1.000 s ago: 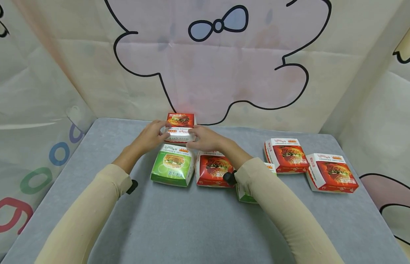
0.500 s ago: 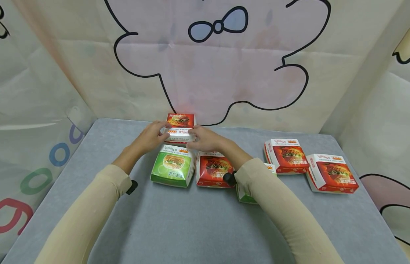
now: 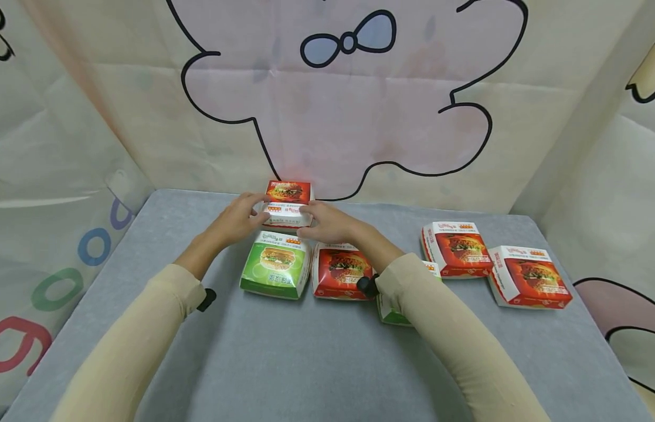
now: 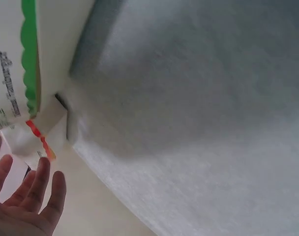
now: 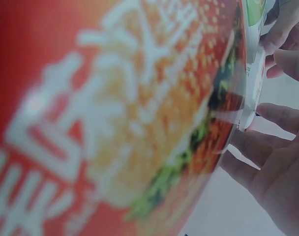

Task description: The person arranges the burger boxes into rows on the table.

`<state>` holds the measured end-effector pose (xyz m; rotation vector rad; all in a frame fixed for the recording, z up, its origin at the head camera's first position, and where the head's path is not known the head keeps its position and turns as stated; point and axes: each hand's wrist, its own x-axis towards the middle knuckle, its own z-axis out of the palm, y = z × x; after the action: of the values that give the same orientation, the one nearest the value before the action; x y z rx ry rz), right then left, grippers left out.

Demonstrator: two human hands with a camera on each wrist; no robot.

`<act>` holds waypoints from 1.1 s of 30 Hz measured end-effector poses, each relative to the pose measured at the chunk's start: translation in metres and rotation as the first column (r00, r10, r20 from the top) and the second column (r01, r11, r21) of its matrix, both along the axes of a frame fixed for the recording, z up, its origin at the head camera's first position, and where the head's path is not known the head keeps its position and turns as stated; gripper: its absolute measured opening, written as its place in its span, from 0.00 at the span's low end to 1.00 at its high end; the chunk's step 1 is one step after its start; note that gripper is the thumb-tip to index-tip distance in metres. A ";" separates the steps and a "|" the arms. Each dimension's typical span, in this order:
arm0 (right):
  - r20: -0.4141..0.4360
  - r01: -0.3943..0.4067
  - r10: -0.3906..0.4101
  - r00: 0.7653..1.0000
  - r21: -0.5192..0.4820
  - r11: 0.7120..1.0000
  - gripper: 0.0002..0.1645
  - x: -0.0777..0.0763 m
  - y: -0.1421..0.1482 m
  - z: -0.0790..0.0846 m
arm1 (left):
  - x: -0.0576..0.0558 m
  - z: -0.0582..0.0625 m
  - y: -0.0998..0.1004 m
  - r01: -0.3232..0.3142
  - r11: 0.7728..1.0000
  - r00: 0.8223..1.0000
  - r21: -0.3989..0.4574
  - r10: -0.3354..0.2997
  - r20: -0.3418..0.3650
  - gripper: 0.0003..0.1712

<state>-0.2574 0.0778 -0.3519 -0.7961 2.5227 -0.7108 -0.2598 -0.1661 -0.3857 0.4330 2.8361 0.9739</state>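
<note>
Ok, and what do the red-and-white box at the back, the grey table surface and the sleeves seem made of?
Red-and-white box: probably printed card, smooth, perhaps glossy; flat panels meet at folded edges.
Grey table surface: likely fabric, matte, with soft mottling and no sharp reflections.
Sleeves: apparently cloth, matte beige, softly creased; fibre unclear.

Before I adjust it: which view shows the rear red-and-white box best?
Head: the rear box shows its burger picture and white panel. Left wrist catches only white sides with red trim; right wrist, apparently just a white sliver.
</note>
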 end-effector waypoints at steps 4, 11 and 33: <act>-0.014 0.000 0.000 1.000 0.015 1.000 0.41 0.002 0.006 0.002 | 0.006 0.001 -0.006 -0.044 0.999 0.995 0.019 0.045 -0.085 0.26; -0.070 -0.062 0.066 0.995 0.058 0.996 0.39 0.013 0.011 0.004 | 0.019 0.006 -0.011 0.029 0.999 0.980 0.033 -0.022 -0.196 0.22; -0.199 -0.146 0.183 0.963 0.189 0.971 0.37 0.051 0.001 0.004 | 0.037 0.007 -0.008 0.317 0.948 0.948 0.007 -0.317 0.002 0.21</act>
<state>-0.2066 0.0790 -0.3479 -1.0551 2.6219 -0.3609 -0.2224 -0.1737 -0.3790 0.8550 2.6442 0.9153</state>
